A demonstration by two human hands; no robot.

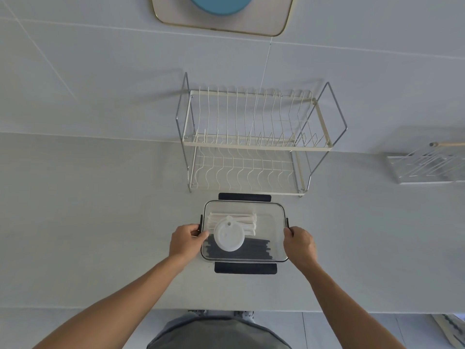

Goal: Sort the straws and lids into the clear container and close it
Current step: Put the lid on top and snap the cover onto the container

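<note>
Closest in is the person's grey-clad lap at the near edge of the counter (100,222), with both bare forearms reaching forward over it. The left hand (185,241) curls its fingers round the latch at the left end of the clear container (274,222), and the right hand (299,244) grips the latch at the right end, so the hands sit well apart with the box between them. Inside lie white straws (247,220) toward the back, dark straws (256,249) toward the front, and a round white lid (229,236) resting on top of both. The transparent cover appears to be on already, so I judge this the closing step: the end latches first, then the long dark flaps (245,268) front and back, which still lie spread flat. The dish rack (254,144) stands just behind the container, crowding the far flap; left, right and front of the box the counter gives room to work.
</note>
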